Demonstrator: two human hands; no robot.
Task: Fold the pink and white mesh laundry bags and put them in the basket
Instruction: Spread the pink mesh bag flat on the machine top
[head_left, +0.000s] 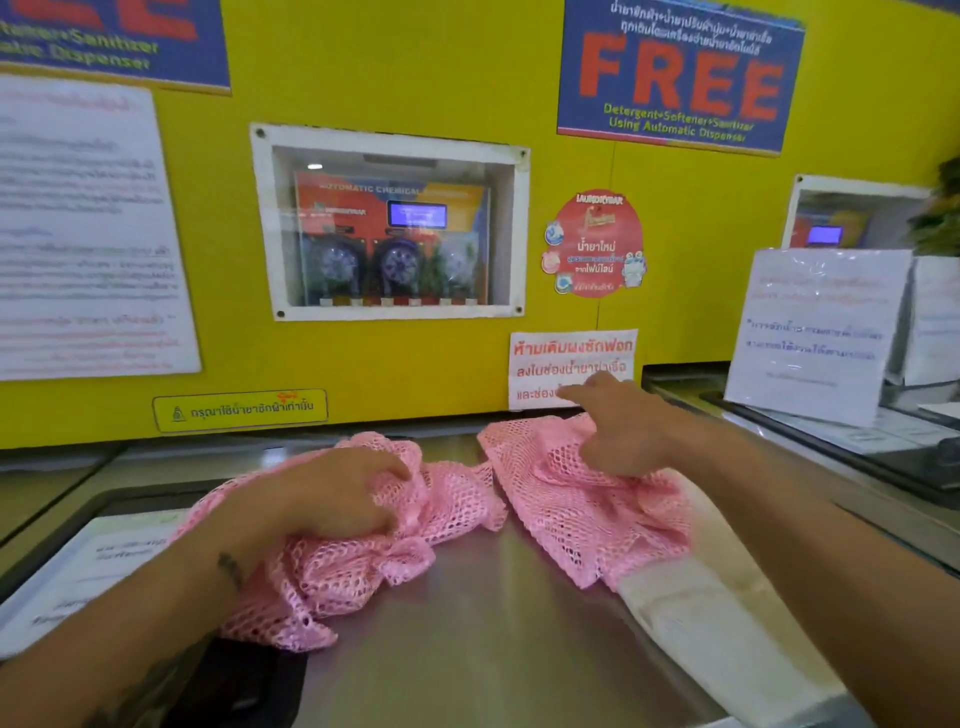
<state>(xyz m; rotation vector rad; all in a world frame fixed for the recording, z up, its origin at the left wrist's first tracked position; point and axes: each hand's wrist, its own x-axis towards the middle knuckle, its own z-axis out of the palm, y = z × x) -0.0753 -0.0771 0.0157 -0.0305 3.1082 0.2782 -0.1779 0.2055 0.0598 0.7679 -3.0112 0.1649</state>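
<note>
A crumpled pink mesh laundry bag (457, 499) lies spread across a steel machine top (467, 634). My left hand (332, 493) clutches a bunched part of the mesh on the left side. My right hand (623, 431) grips the mesh's far right part, index finger stretched toward the wall. A white bag or cloth (701, 613) lies flat under the pink mesh on the right, running toward the near edge. No basket is in view.
A yellow wall (415, 78) with a dispenser window (389, 223) and posters stands right behind the surface. A laminated sheet (88, 566) lies at the left. A standing notice (810, 332) sits on the neighbouring machine at right. A dark object (244, 686) is at the near edge.
</note>
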